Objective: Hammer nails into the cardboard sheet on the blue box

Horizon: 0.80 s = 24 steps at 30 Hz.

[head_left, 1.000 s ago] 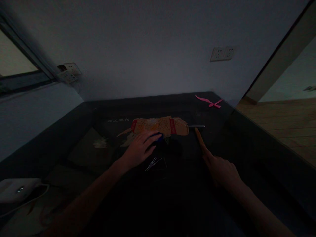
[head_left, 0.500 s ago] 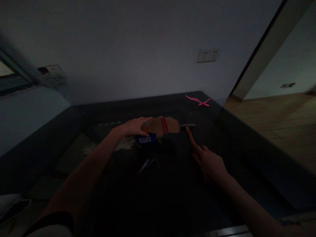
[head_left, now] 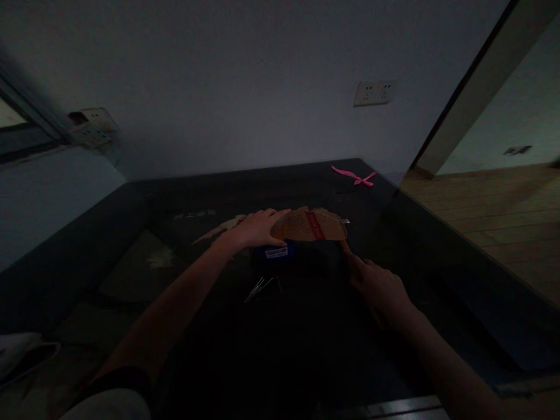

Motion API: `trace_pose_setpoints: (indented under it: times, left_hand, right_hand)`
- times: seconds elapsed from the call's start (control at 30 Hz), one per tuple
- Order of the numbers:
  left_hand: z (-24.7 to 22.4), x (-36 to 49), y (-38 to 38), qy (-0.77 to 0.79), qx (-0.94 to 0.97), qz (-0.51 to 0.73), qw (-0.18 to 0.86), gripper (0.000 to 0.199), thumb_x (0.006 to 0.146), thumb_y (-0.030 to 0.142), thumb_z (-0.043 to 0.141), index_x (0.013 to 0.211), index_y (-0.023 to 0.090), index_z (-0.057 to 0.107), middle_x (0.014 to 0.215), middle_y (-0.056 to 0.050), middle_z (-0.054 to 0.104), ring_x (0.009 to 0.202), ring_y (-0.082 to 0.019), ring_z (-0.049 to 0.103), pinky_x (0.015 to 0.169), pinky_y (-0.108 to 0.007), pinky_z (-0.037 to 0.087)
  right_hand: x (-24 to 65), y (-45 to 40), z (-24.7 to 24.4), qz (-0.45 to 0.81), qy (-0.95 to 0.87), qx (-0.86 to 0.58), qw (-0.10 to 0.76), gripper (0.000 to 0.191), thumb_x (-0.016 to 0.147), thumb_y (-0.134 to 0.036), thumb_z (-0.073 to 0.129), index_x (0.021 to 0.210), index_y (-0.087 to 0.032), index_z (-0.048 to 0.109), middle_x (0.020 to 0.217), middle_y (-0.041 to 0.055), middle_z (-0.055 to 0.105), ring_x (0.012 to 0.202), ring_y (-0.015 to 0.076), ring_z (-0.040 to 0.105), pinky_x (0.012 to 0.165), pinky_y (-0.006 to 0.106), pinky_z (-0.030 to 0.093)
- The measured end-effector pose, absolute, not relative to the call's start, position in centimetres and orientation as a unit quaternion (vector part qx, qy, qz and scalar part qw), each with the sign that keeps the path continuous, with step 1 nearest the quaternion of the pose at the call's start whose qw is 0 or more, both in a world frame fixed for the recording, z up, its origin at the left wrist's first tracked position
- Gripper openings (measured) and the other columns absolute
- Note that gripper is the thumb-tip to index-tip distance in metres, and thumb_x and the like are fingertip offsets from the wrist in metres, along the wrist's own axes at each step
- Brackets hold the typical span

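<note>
With our left hand (head_left: 258,228) we grip the speckled brown pad (head_left: 301,225) by a blue tub (head_left: 276,251); with our right (head_left: 380,289), a wooden handle (head_left: 345,246). Thin rods (head_left: 258,288) lie nearer, a pink ribbon (head_left: 362,181) at far right.

room, likely in a home | plain wall (head_left: 236,87) | power sockets (head_left: 375,93) | dark table (head_left: 306,350) | wood-look floor (head_left: 481,216)

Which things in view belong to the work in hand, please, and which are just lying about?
Apparently in use:
tan patterned piece, in the left hand
wooden-handled tool, in the right hand
blue labelled item, perhaps

Lying about:
pink ribbon
thin shiny rods
</note>
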<state>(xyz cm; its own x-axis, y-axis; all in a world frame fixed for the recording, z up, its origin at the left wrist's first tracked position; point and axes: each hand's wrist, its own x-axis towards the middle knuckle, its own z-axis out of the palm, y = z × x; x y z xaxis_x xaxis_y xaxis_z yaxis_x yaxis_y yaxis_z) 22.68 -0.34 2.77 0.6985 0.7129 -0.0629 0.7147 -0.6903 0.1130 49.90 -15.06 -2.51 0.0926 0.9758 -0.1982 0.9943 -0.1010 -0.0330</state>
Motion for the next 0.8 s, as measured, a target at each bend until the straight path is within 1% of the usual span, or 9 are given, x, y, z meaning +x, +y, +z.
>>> trace_pose_setpoints:
  times: [0.13,0.27,0.37,0.47,0.57,0.7,0.8]
  left_hand:
    - [2.7,23.0,-1.4,0.391,0.919,0.003,0.048,0.092,0.076,0.062,0.059,0.149,0.026,0.017,0.142,-0.012,0.044,0.121,-0.031,0.047,0.095,-0.039,0.038]
    - [2.7,22.9,-1.9,0.398,0.916,0.001,0.039,0.093,0.075,0.062,0.059,0.149,0.025,0.018,0.142,-0.012,0.044,0.120,-0.031,0.049,0.095,-0.040,0.039]
    - [2.8,22.6,-2.3,0.405,0.914,-0.007,0.039,0.091,0.077,0.060,0.059,0.149,0.024,0.018,0.142,-0.012,0.044,0.121,-0.031,0.048,0.097,-0.040,0.038]
    - [3.0,22.4,-2.8,0.406,0.913,-0.006,0.043,0.089,0.078,0.058,0.058,0.149,0.023,0.016,0.143,-0.012,0.043,0.124,-0.030,0.046,0.099,-0.039,0.036]
    - [3.0,22.3,-3.3,0.410,0.911,-0.004,0.041,0.089,0.080,0.058,0.057,0.150,0.023,0.015,0.143,-0.012,0.043,0.125,-0.030,0.045,0.101,-0.039,0.035]
    - [2.9,22.3,-3.9,0.419,0.907,-0.007,0.034,0.090,0.079,0.058,0.057,0.150,0.023,0.013,0.145,-0.012,0.042,0.126,-0.030,0.044,0.102,-0.040,0.034]
    - [2.8,22.2,-4.0,0.420,0.907,-0.004,0.036,0.094,0.078,0.061,0.057,0.151,0.024,0.010,0.148,-0.013,0.038,0.130,-0.031,0.041,0.104,-0.043,0.032]
  right_hand:
    - [50.2,-15.5,-2.5,-0.090,0.667,0.737,0.062,0.055,0.091,-0.026,0.046,0.146,-0.024,0.036,0.107,0.0121,0.069,0.085,0.0292,0.070,0.060,0.035,0.048]
    - [50.1,-15.6,-2.7,-0.086,0.668,0.738,0.050,0.052,0.094,-0.028,0.043,0.145,-0.026,0.036,0.109,0.0113,0.067,0.086,0.0278,0.069,0.060,0.034,0.048]
    - [50.0,-15.5,-2.9,-0.077,0.670,0.737,0.037,0.047,0.096,-0.031,0.040,0.143,-0.026,0.040,0.110,0.0111,0.065,0.090,0.0266,0.068,0.059,0.032,0.048]
    - [49.8,-15.4,-3.0,-0.067,0.673,0.736,0.028,0.045,0.096,-0.032,0.041,0.140,-0.023,0.044,0.112,0.0122,0.062,0.094,0.0267,0.067,0.060,0.031,0.048]
    - [49.7,-15.4,-3.1,-0.062,0.676,0.734,0.024,0.047,0.096,-0.032,0.042,0.141,-0.022,0.042,0.114,0.0129,0.061,0.095,0.0271,0.066,0.060,0.032,0.049]
    - [49.9,-15.3,-3.1,-0.064,0.680,0.730,0.021,0.047,0.096,-0.032,0.042,0.142,-0.023,0.040,0.113,0.0122,0.061,0.091,0.0256,0.067,0.059,0.031,0.049]
    - [50.1,-15.3,-3.3,-0.066,0.681,0.729,0.017,0.047,0.096,-0.032,0.042,0.142,-0.023,0.041,0.115,0.0122,0.061,0.094,0.0256,0.067,0.060,0.031,0.049]
